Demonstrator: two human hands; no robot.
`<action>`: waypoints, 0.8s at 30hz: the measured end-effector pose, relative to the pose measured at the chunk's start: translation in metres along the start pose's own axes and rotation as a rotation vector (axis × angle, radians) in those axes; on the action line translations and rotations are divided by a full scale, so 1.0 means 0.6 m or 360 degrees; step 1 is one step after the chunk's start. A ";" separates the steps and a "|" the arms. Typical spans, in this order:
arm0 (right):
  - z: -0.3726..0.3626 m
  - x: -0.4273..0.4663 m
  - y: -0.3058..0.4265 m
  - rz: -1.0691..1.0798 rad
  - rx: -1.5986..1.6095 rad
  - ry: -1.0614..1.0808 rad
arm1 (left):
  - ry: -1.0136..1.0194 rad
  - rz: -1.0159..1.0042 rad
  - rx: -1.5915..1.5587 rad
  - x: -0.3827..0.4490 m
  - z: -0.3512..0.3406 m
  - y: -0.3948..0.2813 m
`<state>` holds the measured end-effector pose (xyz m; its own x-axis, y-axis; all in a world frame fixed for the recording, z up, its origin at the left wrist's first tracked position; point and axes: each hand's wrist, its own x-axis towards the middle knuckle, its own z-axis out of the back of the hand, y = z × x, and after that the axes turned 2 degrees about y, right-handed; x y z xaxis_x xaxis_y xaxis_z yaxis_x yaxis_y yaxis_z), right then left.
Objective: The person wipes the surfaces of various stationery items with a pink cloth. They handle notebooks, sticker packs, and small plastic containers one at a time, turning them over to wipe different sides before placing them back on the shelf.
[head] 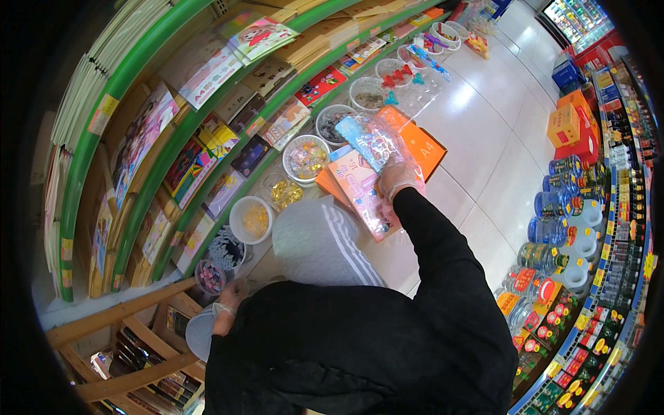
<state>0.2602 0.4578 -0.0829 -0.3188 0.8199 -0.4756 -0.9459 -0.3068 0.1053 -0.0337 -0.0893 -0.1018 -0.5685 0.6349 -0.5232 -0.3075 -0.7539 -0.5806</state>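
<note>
My right hand (397, 179), in a thin clear glove, is on a blue-and-white patterned plastic packet (365, 140); whether its fingers grip the packet is hard to tell. Beneath lie a pink illustrated box or pad (360, 192) and an orange box (423, 148) on the floor. My left hand (232, 301), gloved too, is low beside my knee, near a clear round tub of pink and dark pieces (210, 276); its fingers are partly hidden. Along the shelf foot stand white tubs of yellow pieces (255, 220), wrapped colourful pieces (306, 159) and dark pieces (332, 124), with gold pieces (286, 193) between.
Green-edged shelves (249, 129) with booklets and envelopes curve along the left. A wooden rack (124, 311) stands at lower left. More baskets (445, 35) line the floor farther up. Large bottles (550, 231) and cartons (564, 126) stand before shelves on the right.
</note>
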 end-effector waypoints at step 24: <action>0.182 -0.132 -0.033 0.0427 -0.0674 -0.0287 | 0.0223 0.0041 0.0014 -0.009 0.006 -0.047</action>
<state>0.2978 0.4516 0.0480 -0.5869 0.7443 -0.3186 -0.7345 -0.6551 -0.1772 -0.0248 -0.0724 -0.0804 -0.4647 0.6320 -0.6202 -0.3011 -0.7715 -0.5605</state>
